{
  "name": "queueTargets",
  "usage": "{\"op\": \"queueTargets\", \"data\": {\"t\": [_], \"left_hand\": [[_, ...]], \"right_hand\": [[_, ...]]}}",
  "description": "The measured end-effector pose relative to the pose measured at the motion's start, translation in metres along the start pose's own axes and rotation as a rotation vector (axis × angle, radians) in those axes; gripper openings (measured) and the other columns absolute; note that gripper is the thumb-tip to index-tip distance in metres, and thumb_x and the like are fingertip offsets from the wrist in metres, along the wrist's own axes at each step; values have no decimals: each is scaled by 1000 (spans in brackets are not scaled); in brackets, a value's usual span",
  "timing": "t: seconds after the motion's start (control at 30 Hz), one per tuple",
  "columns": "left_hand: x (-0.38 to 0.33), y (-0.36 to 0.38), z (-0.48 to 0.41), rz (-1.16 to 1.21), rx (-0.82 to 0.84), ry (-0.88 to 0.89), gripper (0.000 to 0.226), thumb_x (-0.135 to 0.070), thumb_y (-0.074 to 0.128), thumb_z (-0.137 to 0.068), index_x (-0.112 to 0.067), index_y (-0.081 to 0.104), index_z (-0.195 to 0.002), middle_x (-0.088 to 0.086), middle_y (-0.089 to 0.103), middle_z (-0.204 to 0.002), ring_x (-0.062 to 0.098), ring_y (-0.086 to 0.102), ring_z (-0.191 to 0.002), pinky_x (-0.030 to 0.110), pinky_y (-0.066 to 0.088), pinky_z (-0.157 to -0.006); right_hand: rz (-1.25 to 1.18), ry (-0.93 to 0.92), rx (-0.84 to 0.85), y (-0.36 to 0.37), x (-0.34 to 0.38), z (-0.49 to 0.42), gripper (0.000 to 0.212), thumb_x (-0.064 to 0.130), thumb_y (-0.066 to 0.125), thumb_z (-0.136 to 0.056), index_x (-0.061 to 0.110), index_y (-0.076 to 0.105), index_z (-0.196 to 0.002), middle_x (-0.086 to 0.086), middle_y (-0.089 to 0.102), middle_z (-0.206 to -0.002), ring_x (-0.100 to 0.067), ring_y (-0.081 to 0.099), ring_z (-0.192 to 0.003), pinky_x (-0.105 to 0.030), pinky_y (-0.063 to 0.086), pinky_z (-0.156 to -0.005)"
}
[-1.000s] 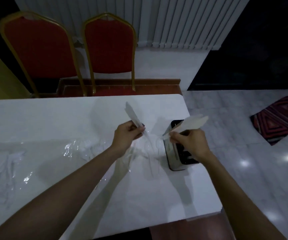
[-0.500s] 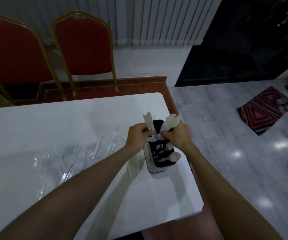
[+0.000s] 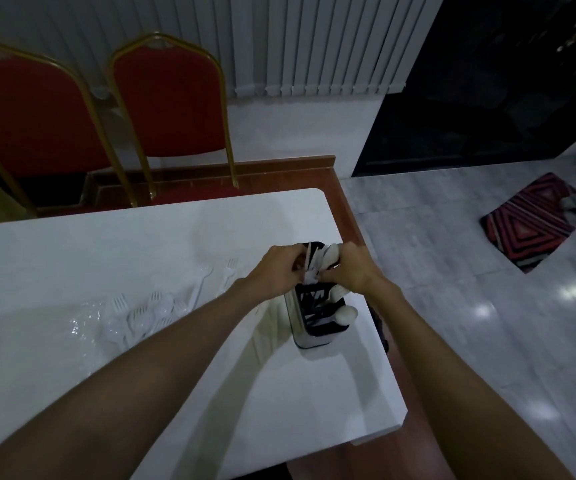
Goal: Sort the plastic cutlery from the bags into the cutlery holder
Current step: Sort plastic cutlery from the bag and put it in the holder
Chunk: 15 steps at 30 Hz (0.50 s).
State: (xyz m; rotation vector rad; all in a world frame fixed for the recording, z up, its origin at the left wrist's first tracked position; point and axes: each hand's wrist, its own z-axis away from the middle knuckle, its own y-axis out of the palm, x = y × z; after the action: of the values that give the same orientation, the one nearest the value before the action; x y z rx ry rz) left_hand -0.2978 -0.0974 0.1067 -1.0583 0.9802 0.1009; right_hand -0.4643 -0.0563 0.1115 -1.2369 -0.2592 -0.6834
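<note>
Black on top with silvery sides, the one cutlery holder (image 3: 309,341) stands upright near the right edge of the white bench (image 3: 106,244), directly beneath both hands. The left hand (image 3: 276,271) and right hand (image 3: 354,268) meet above its far end, fingers of each curled round a bunch of white plastic cutlery (image 3: 324,261) angled down into it. One spoon (image 3: 347,314) juts from its near end. Loose forks (image 3: 141,311), too jumbled to count, lie to the left. Two red chairs (image 3: 172,98) stand behind.

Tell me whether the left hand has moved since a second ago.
Yes. The left hand has moved rightward, from left of the cutlery holder to over its far end.
</note>
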Motion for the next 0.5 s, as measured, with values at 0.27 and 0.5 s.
{"op": "queueTargets", "data": {"t": [0.27,0.5], "left_hand": [[-1,-5,20,156,-87,-31,40,1,55,-80,-10,65,-117,7,69,-110,19,64,-99,33,53,-90],[21,-22,42,320,-304,-47,35,2,48,-88,-12,64,-116,-1,67,-115,9,61,-105,10,46,-89]], "right_hand": [[-72,-79,-32,-6,-1,14,49,17,74,-77,16,55,-122,1,63,-112,-12,60,-75,-11,43,-60],[-182,-178,-452,4,39,29,36,3,58,-85,19,59,-118,7,61,-111,-6,58,-76,-19,51,-71]]}}
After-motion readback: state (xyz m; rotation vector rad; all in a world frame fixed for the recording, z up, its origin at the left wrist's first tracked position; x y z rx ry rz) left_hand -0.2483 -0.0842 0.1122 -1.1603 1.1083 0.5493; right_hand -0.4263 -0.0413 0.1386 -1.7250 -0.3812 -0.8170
